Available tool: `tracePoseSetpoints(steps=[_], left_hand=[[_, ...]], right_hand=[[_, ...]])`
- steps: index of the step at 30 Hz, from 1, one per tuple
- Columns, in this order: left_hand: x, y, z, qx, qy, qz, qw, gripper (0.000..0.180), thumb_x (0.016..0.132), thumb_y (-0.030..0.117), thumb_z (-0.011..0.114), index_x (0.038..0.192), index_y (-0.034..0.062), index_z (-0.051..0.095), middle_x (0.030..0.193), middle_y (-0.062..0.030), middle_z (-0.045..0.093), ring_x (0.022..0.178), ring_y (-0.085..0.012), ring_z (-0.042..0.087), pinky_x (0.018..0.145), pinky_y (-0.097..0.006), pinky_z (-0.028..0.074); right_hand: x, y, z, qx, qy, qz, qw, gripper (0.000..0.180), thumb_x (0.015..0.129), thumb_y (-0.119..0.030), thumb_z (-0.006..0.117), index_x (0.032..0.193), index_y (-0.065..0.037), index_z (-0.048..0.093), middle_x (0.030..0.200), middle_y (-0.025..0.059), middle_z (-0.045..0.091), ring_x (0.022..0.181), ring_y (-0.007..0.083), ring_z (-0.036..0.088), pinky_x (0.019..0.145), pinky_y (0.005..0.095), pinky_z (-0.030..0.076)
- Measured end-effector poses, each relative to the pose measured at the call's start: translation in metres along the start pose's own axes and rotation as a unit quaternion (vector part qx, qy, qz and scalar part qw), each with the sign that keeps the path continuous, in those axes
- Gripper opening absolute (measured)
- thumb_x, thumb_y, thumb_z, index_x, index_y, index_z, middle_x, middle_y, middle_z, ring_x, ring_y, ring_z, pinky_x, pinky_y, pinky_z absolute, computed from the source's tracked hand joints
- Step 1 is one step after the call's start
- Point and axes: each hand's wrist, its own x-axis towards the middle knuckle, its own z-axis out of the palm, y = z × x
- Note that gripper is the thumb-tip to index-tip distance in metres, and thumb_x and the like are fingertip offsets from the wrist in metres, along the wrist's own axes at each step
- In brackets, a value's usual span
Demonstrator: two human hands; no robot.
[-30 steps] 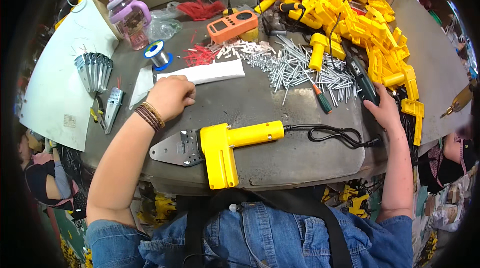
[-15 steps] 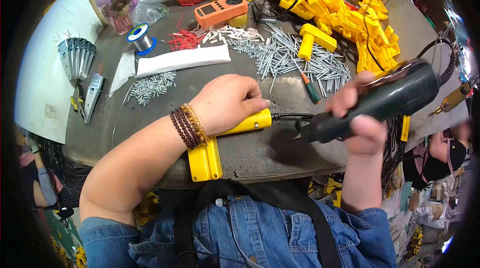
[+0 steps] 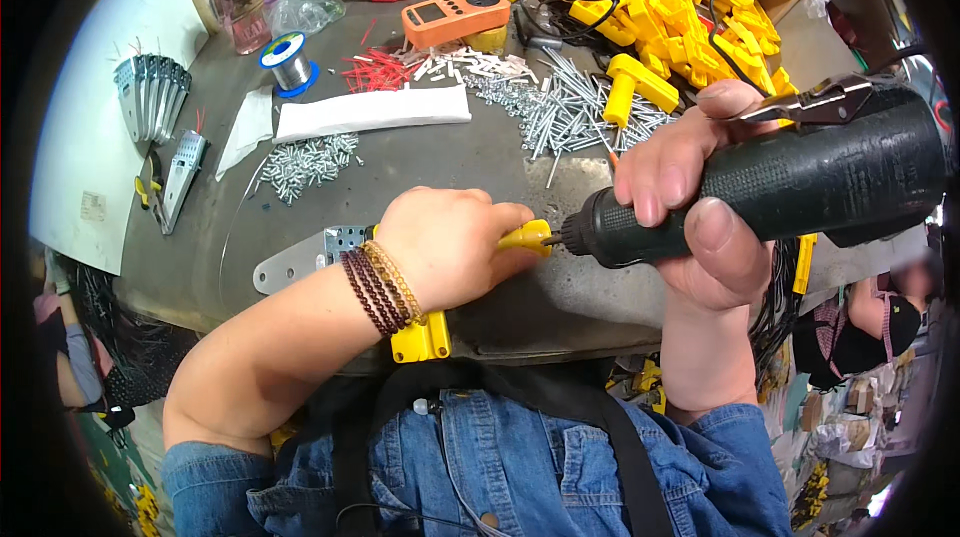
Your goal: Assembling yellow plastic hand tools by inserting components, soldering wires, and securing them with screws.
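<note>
My left hand (image 3: 450,242) is wrapped round a yellow plastic T-shaped housing (image 3: 422,339), pinning it near the bench's front edge. A perforated metal plate (image 3: 290,262) juts out left of that hand, apparently part of the same piece. In my right hand (image 3: 725,262) is a black electric screwdriver (image 3: 800,172), held level and pointing left. Its bit meets the right end of the yellow housing, by my left fingertips; the exact contact is too small to make out. My left palm hides the housing's middle.
Long screws (image 3: 575,107) and short screws (image 3: 310,165) lie in heaps beyond my hands, with a white paper strip (image 3: 375,115) between. Yellow housings (image 3: 690,17) pile up at back right. An orange meter (image 3: 455,17), solder spool (image 3: 288,62) and pliers (image 3: 155,187) stand around.
The screwdriver has moved left and its bit now reaches the housing's end. My left hand has turned and closed round the housing, and the metal plate has come into view.
</note>
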Motion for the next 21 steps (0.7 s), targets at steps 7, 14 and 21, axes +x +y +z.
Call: tracePoseSetpoints(steps=[7,14,21], left_hand=[[-0.001,0.0,-0.001,0.016,-0.042,-0.051,0.998,0.032,0.088,0.044,0.064,0.096,0.013,0.067,0.078,-0.0137,0.063,0.075,-0.0352,0.064,0.066,-0.046,0.052],[0.005,-0.018,-0.013,-0.011,-0.16,-0.034,0.986,0.036,0.083,0.043,0.067,0.094,0.0088,0.068,0.091,-0.0153,0.069,0.089,-0.0342,0.066,0.077,-0.044,0.053],[-0.001,-0.008,-0.014,0.0,-0.133,-0.057,0.989,0.032,0.082,0.04,0.069,0.096,0.0114,0.068,0.091,-0.0134,0.068,0.09,-0.0337,0.066,0.078,-0.043,0.053]], right_hand=[[0.004,0.027,0.009,-0.03,-0.026,0.042,0.998,0.062,0.076,-0.015,0.072,0.127,-0.001,0.042,0.078,0.006,0.057,0.069,0.0175,0.057,0.068,0.036,0.048],[0.013,0.046,0.014,-0.009,-0.058,0.058,0.997,0.042,0.075,-0.015,0.074,0.107,-0.002,0.05,0.073,0.0085,0.057,0.059,0.0168,0.055,0.059,0.0335,0.047],[0.012,0.044,0.01,-0.004,-0.138,0.041,0.99,0.043,0.073,-0.021,0.076,0.1,-0.003,0.048,0.07,0.0059,0.055,0.057,0.0173,0.056,0.057,0.0328,0.046]])
